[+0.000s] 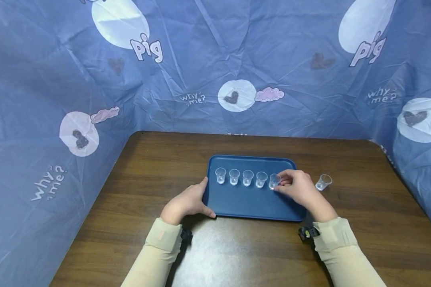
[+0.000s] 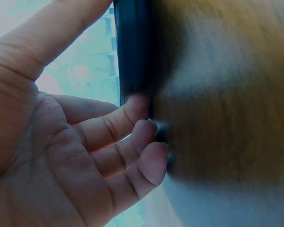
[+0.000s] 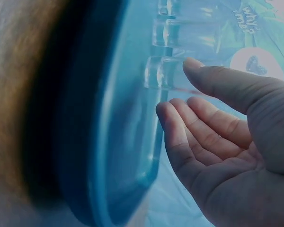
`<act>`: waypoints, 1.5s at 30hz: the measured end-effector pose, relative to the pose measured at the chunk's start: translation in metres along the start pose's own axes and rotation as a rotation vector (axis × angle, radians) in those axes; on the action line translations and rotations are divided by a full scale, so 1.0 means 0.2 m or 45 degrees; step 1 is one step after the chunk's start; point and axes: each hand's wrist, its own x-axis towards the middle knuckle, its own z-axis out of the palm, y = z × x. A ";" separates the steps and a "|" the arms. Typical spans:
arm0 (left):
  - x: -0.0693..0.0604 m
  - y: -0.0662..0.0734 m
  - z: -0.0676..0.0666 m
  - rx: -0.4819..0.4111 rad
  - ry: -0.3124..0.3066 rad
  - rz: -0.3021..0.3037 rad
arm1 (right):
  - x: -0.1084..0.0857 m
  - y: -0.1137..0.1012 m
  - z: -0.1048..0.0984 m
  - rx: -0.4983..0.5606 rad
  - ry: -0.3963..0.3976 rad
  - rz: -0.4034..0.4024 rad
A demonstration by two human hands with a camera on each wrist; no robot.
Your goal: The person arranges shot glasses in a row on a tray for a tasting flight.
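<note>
A blue tray [image 1: 251,204] lies on the table, bearing a single row of several small clear plastic cups [image 1: 247,178], all upright. My left hand [image 1: 187,200] rests against the tray's left side, its thumb by the near left corner and the other fingertips at the edge. At the right end of the row, my right hand [image 1: 299,189] has thumb and fingers beside the last cup [image 1: 274,182]. The right wrist view shows its thumb by that cup's rim and a gap between the fingertips and the cup. Another clear cup [image 1: 324,182] stands off the tray, right of this hand.
The brown wooden table [image 1: 158,167] reaches past the tray on all sides. Behind it and to both sides hangs a blue printed cloth [image 1: 201,59]. Dark straps with small devices sit on both wrists, below the light sleeves [image 1: 161,239].
</note>
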 end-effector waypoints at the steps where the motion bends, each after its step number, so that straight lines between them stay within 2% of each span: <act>1: 0.00 0.00 0.00 0.000 0.001 0.003 | 0.00 0.00 0.00 0.005 0.008 -0.007; 21: 0.00 0.00 0.00 0.007 -0.003 0.014 | -0.09 -0.02 -0.14 0.122 0.068 -0.027; 30: 0.01 -0.01 0.00 0.005 -0.001 0.011 | -0.11 -0.02 -0.20 0.116 0.194 -0.048; 45: 0.00 0.00 0.00 0.020 0.003 0.015 | -0.18 0.03 -0.28 0.109 0.322 -0.051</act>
